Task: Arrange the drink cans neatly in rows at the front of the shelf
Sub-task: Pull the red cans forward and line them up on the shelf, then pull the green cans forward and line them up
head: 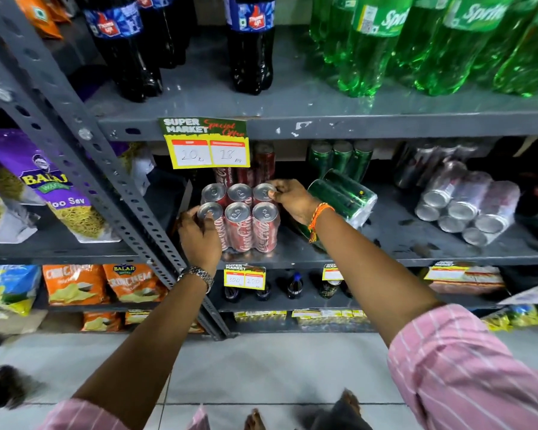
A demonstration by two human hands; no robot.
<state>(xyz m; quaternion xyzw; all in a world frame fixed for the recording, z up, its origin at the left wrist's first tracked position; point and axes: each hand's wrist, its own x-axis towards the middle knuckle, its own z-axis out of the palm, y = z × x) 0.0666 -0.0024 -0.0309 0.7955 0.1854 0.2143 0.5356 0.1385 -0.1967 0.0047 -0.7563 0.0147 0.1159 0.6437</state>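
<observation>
A shrink-wrapped pack of red cola cans (250, 223) stands upright at the left front of the grey middle shelf (416, 240). My left hand (199, 235) grips its front left corner. On the pack's back right corner rests my right hand (289, 197), fingers on a can top. More red cans (261, 164) stand behind. A wrapped pack of green cans (343, 195) lies tipped on its side just right of my right hand. Further right lies a pack of silver cans (466, 206), also on its side. Green cans (339, 158) and silver cans (423, 162) stand at the back.
A slanted grey upright post (106, 169) runs just left of the red pack. A yellow price tag (208, 147) hangs from the upper shelf edge above the cans. Large cola bottles (249, 41) and green soda bottles (416, 41) fill the top shelf. Snack bags (44, 187) sit to the left.
</observation>
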